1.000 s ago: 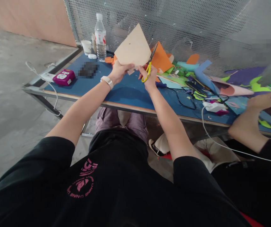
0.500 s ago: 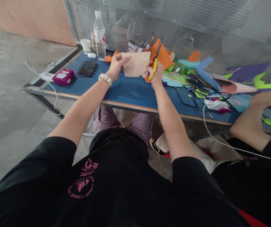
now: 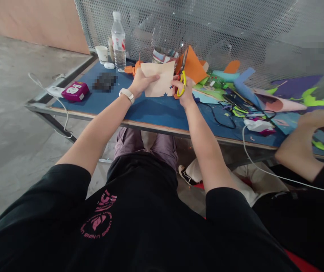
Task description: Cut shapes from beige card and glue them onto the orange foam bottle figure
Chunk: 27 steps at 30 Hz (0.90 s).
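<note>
My left hand point(image 3: 141, 83) is closed on a pale peach sheet of paper point(image 3: 165, 75), its thumb lying across the front. Star-shaped cutouts show near the sheet's lower right edge, with the blue tabletop visible through them. In my right hand point(image 3: 187, 92) is a pair of scissors with yellow handles point(image 3: 182, 84), blades pointing up and away from me. The fingertips of that hand are at the right edge of the sheet; whether they also pinch it I cannot tell. Behind the scissors stands orange paper point(image 3: 193, 66).
A water bottle point(image 3: 119, 43), paper cup point(image 3: 102, 54) and magenta box point(image 3: 76, 91) stand on the left of the blue table point(image 3: 150, 113). Coloured paper scraps and a black cord point(image 3: 217, 121) cover the right. Another person's arm point(image 3: 300, 145) rests there. A metal mesh point(image 3: 235, 34) rises behind.
The sheet has shifted slightly left and turned, so its star-shaped cutouts show more clearly. My left thumb lies further across it. The scissors have become more upright and moved slightly left.
</note>
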Each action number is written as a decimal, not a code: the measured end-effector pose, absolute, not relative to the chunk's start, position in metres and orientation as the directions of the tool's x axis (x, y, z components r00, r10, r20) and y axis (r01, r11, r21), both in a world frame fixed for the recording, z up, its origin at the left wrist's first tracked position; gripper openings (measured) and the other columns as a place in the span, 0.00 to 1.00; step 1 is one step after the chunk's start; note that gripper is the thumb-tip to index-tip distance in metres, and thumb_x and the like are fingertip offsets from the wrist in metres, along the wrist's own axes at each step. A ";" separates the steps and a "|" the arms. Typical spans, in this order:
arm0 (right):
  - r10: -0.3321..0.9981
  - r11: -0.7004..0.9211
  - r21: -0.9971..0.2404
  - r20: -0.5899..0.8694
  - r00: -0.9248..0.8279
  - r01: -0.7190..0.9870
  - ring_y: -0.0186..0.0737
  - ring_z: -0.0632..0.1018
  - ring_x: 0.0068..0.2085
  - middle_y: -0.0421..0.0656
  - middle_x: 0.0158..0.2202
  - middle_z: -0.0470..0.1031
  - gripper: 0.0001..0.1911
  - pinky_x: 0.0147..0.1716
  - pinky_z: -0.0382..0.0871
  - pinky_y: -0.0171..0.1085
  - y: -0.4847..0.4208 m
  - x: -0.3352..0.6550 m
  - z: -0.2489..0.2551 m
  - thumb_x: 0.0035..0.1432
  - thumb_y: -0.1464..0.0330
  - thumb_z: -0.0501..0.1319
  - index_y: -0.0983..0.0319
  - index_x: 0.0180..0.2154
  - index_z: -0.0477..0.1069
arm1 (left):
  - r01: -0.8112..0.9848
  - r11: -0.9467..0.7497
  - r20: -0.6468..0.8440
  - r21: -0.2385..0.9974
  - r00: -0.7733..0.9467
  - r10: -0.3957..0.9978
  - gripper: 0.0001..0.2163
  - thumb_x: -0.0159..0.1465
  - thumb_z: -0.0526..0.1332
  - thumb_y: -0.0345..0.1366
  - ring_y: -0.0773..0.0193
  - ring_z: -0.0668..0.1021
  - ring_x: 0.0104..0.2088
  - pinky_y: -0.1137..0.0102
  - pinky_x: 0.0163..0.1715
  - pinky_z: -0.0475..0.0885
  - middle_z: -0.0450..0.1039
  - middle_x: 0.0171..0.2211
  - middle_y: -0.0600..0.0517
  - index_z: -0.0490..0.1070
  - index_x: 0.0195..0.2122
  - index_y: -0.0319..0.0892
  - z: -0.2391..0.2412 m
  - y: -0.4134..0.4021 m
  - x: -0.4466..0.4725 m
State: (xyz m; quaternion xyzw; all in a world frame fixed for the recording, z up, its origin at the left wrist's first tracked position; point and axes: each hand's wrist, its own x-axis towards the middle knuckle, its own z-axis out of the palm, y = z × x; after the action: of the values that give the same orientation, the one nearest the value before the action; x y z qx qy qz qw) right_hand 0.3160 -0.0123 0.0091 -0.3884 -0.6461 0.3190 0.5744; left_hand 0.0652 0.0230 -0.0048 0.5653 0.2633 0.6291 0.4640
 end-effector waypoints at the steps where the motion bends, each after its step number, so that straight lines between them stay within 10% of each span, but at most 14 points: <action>1: 0.873 0.487 -0.863 0.486 -0.038 0.134 0.44 0.77 0.27 0.38 0.29 0.72 0.31 0.35 0.88 0.50 -0.013 0.315 0.010 0.61 0.39 0.86 0.51 0.34 0.75 | -0.296 -0.433 0.473 0.851 0.073 0.878 0.19 0.62 0.97 0.36 0.36 0.90 0.71 0.35 0.85 0.80 0.95 0.54 0.50 0.91 0.46 0.48 -0.006 0.025 0.065; 6: 0.892 0.449 -0.883 0.452 -0.009 0.139 0.48 0.80 0.29 0.35 0.25 0.65 0.36 0.37 0.88 0.50 -0.016 0.314 0.012 0.61 0.39 0.88 0.49 0.34 0.67 | -0.303 -0.417 0.460 0.857 0.084 0.884 0.18 0.64 0.93 0.34 0.29 0.91 0.71 0.28 0.84 0.78 0.93 0.54 0.46 0.90 0.49 0.41 -0.004 0.022 0.066; 14: 0.904 0.413 -0.883 0.427 0.018 0.222 0.59 0.87 0.37 0.38 0.26 0.68 0.36 0.47 0.93 0.60 -0.034 0.308 0.023 0.57 0.30 0.85 0.47 0.36 0.73 | -0.352 -0.411 0.469 0.841 0.095 0.878 0.29 0.54 0.97 0.58 0.30 0.88 0.74 0.36 0.84 0.79 0.95 0.57 0.48 0.90 0.48 0.52 -0.007 0.020 0.065; 21: 0.902 0.416 -0.873 0.433 0.008 0.255 0.60 0.91 0.43 0.39 0.24 0.69 0.40 0.43 0.91 0.55 -0.042 0.303 0.032 0.60 0.25 0.85 0.48 0.37 0.73 | -0.307 -0.369 0.405 0.877 0.060 0.912 0.19 0.74 0.89 0.63 0.42 0.80 0.83 0.49 0.86 0.74 0.94 0.47 0.54 0.92 0.46 0.57 -0.005 0.023 0.071; 27: 0.893 0.420 -0.869 0.447 0.050 0.262 0.60 0.92 0.46 0.40 0.24 0.69 0.43 0.43 0.89 0.53 -0.022 0.313 0.019 0.59 0.19 0.81 0.47 0.36 0.71 | -0.340 -0.404 0.450 0.849 0.063 0.891 0.06 0.83 0.74 0.29 0.51 0.89 0.63 0.48 0.82 0.80 0.95 0.54 0.55 0.87 0.54 0.48 0.007 -0.005 0.074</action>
State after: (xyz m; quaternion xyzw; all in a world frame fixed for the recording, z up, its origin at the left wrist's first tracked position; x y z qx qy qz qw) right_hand 0.3134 -0.0219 0.0190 -0.4591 -0.6292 0.2814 0.5605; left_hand 0.0743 -0.0047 0.0067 0.5453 0.2525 0.6363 0.4838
